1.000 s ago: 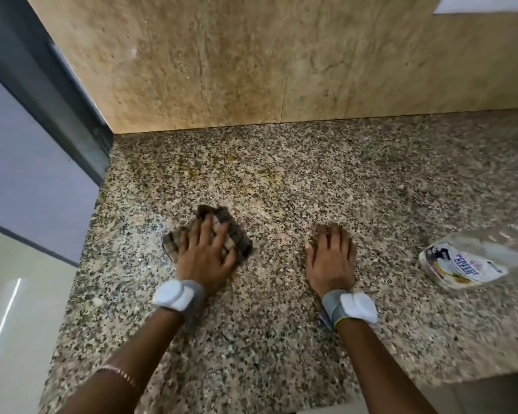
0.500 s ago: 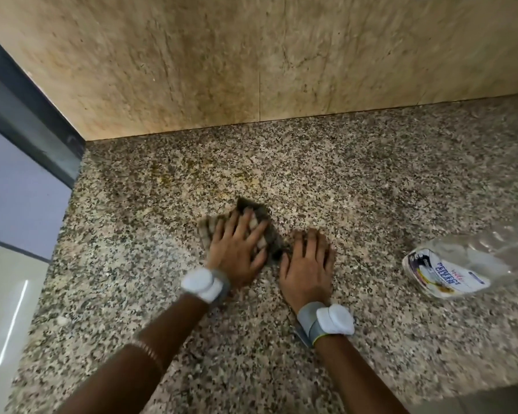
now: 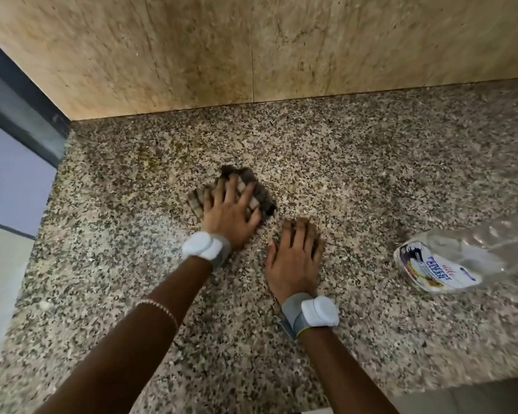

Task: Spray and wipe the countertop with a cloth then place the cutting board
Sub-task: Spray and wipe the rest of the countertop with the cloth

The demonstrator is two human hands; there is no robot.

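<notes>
My left hand (image 3: 231, 213) presses flat on a brown checked cloth (image 3: 259, 192) in the middle of the speckled granite countertop (image 3: 356, 180). Its fingers are spread and straight over the cloth. My right hand (image 3: 295, 258) lies palm down on the bare stone just right of the cloth, fingers together. A clear plastic bottle (image 3: 449, 261) with a blue and white label lies on its side at the right. No cutting board is in view.
A beige stone backsplash (image 3: 251, 55) rises behind the counter. The counter ends at a grey frame (image 3: 18, 115) on the left. Its front edge (image 3: 431, 386) runs along the lower right.
My left hand slid the cloth rightward along the counter, close to my right hand. The right hand stayed flat on the stone.
</notes>
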